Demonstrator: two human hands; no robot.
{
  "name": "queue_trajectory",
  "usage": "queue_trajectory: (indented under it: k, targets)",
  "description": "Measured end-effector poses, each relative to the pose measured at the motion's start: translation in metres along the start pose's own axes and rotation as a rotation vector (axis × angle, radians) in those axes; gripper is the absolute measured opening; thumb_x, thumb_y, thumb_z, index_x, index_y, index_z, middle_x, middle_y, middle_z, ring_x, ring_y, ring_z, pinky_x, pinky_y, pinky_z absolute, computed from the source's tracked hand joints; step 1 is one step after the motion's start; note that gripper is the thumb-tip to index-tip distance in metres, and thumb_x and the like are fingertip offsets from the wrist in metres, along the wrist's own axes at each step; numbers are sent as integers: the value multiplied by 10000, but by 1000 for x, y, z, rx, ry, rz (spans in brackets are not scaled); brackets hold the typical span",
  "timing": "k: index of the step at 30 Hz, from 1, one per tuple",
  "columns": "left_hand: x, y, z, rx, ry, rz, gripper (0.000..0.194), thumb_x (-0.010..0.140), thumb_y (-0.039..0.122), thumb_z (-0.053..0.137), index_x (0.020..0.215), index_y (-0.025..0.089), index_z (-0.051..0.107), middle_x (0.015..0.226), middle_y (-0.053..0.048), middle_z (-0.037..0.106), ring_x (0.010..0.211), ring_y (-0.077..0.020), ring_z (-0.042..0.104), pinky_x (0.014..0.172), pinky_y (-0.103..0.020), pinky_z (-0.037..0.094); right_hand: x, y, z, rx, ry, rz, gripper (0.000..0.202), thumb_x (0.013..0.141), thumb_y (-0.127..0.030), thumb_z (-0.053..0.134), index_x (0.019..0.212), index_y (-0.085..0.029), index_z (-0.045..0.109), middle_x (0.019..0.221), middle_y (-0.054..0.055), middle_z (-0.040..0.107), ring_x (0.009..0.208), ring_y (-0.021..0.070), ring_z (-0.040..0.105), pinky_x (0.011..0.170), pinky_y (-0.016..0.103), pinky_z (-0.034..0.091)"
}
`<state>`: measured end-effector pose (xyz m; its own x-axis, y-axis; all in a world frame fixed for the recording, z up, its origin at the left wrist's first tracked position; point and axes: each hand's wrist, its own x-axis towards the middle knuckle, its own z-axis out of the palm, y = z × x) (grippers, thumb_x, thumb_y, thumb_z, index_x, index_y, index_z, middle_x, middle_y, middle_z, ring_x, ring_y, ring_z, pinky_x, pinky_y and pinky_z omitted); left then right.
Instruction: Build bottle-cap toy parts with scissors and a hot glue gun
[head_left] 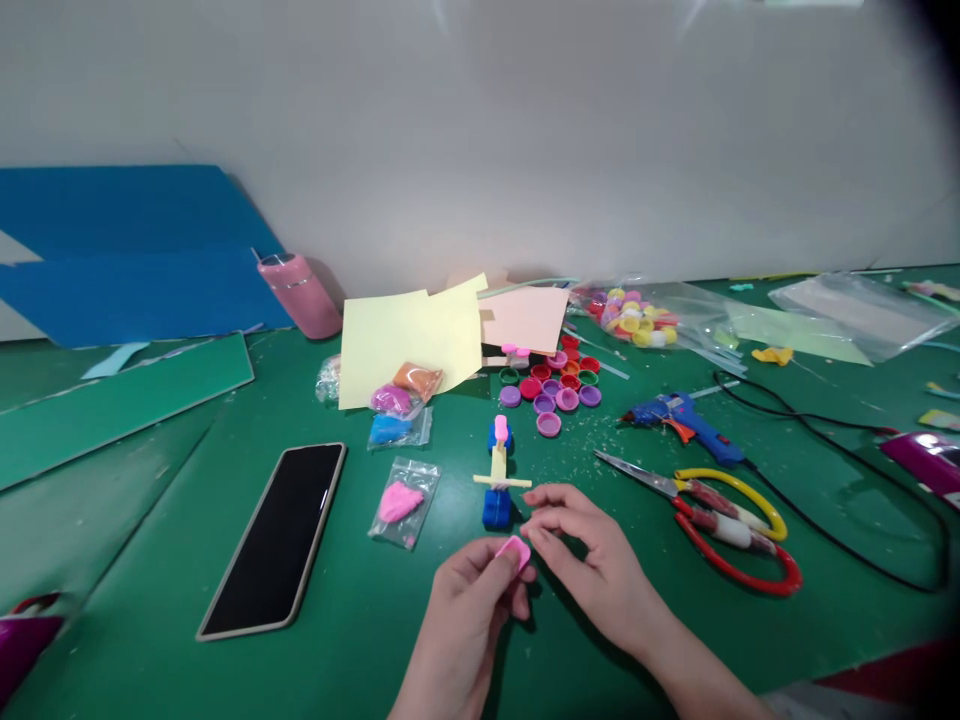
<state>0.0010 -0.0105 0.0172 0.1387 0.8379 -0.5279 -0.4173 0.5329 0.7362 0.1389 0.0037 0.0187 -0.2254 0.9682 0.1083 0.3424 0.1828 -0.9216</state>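
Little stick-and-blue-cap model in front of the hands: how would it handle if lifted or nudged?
The stick-and-cap model is probably light, being thin sticks and small caps. It looks fragile: the crossbar juts out, so a nudge might snap a joint. Lying flat on the green table, it seems likelier to slide than roll.

Black phone (pixel 274 540), scissors (pixel 712 515), blue glue gun (pixel 686 420), loose bottle caps (pixel 559 385), yellow paper (pixel 409 340)

Low in the frame's centre, the left hand (pixel 469 600) pinches with thumb and fingertips; the right hand (pixel 592 560) reaches in beside it, fingers curled.
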Motion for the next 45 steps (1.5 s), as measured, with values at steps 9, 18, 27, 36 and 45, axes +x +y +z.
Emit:
queue_trajectory:
  k: [9,18,27,36,45]
  targets:
    - [-4,4,0,-159,135,-45,184,635,261,704,711,102,652,560,-28,606,472,-68,490,458,-160,405,-5,23,-58,-458,374,3,207,833,-326,471,969,-212,578,1026,64,579,851,181,582,686,277,487]
    - [-8,6,-1,-199,114,35,162,659,238,690,740,104,646,579,-2,581,488,-53,452,476,-146,399,-3,78,-161,-878,567,258,369,691,-333,540,1020,-169,550,976,117,541,863,273,546,734,387,425]
    - [-4,4,-3,-174,120,118,150,726,269,633,753,136,569,561,15,588,445,-46,452,472,-161,371,21,118,-176,-920,357,386,371,635,-281,539,976,-137,567,865,103,619,762,246,599,667,333,450]
    - [4,9,-3,-179,111,116,166,718,274,630,692,150,522,570,10,603,434,-60,492,474,-189,377,21,106,-182,-806,385,430,314,592,-364,541,837,-175,593,835,134,637,770,336,586,669,430,422]
    - [6,13,-10,-130,144,156,159,711,269,629,710,154,518,615,9,609,432,-69,509,472,-209,380,-5,51,-188,-70,320,515,245,758,-367,516,932,-229,620,890,142,684,744,250,661,671,320,508]
